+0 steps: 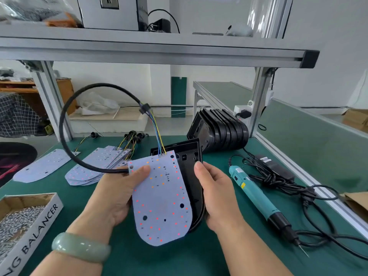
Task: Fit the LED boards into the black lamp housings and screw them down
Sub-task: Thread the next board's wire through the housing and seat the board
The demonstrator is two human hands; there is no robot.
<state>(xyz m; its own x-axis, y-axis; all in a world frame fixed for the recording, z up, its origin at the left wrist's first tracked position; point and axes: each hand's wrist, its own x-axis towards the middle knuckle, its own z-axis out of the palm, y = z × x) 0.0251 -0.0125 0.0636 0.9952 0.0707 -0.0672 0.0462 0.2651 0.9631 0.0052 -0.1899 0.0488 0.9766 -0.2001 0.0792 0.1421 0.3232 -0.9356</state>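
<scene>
White LED board (161, 198) is sitting pinched in the left hand (115, 194), thumb on top, overlapping the black lamp housing (189, 180) that the right hand (215, 194) is gripping by its edge, above the green mat (139, 261).

Bright, even white light; I see only soft, faint shadows on the bench (159, 259). Glare streaks the clear plastic sheet (266, 14), top right. Wide-angle bows the aluminium shelf rail (159, 50); frame corners look soft.
</scene>
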